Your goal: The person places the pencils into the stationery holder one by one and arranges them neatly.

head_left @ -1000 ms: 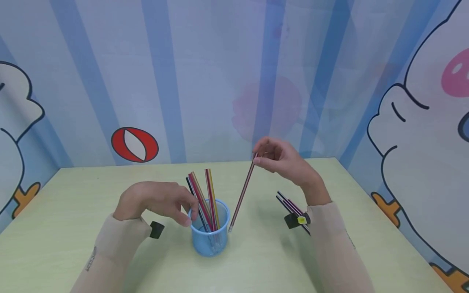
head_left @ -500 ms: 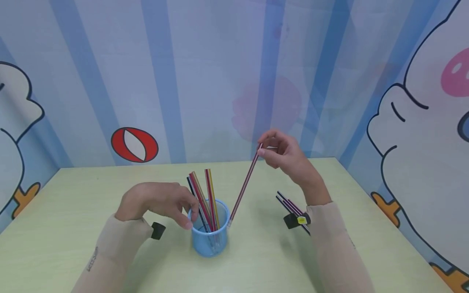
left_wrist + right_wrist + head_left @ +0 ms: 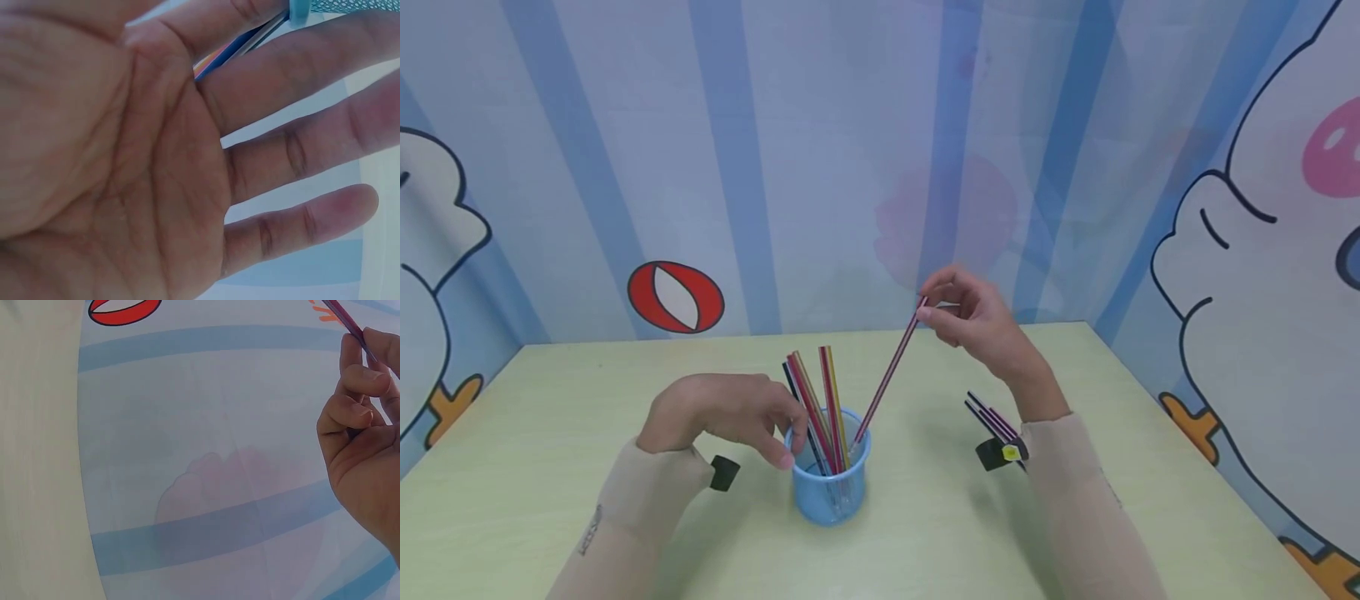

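Observation:
A light-blue cup [image 3: 829, 498] stands on the table, holding several striped pencils [image 3: 820, 417] that lean in it. My left hand [image 3: 730, 412] is at the cup's left rim, thumb on the near side and fingertips over the edge. In the left wrist view, the palm of my left hand [image 3: 156, 162] fills the frame, with part of the cup's rim [image 3: 300, 11] at the top. My right hand [image 3: 977, 321] pinches a dark red striped pencil [image 3: 891, 367] by its upper end. The pencil slants down leftward, its pale lower end inside the cup's mouth.
More striped pencils [image 3: 992, 417] lie on the pale table [image 3: 587, 417] at the right, partly hidden by my right wrist and its black camera [image 3: 992, 454]. A printed blue-striped backdrop [image 3: 850, 167] rises behind the table's far edge.
The right hand rises slightly, then moves left, bringing the pencil's lower end from beside the cup to over the rim and into its mouth. The left hand stays at the cup.

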`<state>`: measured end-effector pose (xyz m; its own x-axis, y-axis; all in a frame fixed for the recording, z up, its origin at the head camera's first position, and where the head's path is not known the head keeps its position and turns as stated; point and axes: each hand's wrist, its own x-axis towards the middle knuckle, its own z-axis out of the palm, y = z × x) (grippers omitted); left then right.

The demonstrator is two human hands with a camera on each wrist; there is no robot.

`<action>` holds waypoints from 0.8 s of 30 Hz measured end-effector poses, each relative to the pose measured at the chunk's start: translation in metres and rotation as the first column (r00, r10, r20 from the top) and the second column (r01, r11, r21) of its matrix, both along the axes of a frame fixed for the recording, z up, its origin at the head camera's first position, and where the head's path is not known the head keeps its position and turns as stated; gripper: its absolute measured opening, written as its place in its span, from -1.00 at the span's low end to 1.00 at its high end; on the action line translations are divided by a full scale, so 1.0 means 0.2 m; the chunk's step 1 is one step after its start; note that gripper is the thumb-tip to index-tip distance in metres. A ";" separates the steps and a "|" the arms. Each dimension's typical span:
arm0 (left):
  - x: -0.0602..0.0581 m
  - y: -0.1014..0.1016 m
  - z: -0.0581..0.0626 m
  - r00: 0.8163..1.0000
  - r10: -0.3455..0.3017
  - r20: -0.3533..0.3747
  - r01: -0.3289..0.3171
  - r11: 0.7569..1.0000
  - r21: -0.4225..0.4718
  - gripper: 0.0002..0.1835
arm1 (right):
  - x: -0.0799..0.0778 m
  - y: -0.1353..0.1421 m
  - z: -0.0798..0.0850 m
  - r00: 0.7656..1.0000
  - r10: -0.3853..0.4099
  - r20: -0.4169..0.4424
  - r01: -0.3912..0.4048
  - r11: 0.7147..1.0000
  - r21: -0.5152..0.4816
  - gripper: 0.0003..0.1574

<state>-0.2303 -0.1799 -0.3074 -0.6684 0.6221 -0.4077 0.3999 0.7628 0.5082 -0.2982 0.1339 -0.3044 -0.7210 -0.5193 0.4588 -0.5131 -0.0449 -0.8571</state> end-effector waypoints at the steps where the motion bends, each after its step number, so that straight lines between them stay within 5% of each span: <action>1: 0.00 0.00 0.00 1.000 0.000 0.000 0.000 1.000 0.004 -0.88 | 0.00 -0.01 0.00 1.000 0.003 -0.005 -0.003 1.000 0.021 -0.79; 11: -0.02 0.01 -0.02 0.998 -0.033 -0.045 0.034 0.999 0.011 -0.92 | 0.02 -0.16 -0.07 0.996 0.079 -0.045 -0.067 0.973 0.220 -0.80; 24: -0.04 0.03 -0.03 0.990 -0.055 -0.128 0.057 0.998 0.017 -0.95 | 0.01 -0.20 -0.11 0.996 0.062 -0.069 -0.026 0.900 0.434 -0.63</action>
<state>-0.2377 -0.1745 -0.3127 -0.6780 0.6673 -0.3082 0.5042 0.7273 0.4657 -0.2964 0.0936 -0.3265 -0.6633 -0.7100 0.2364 -0.5863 0.2968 -0.7537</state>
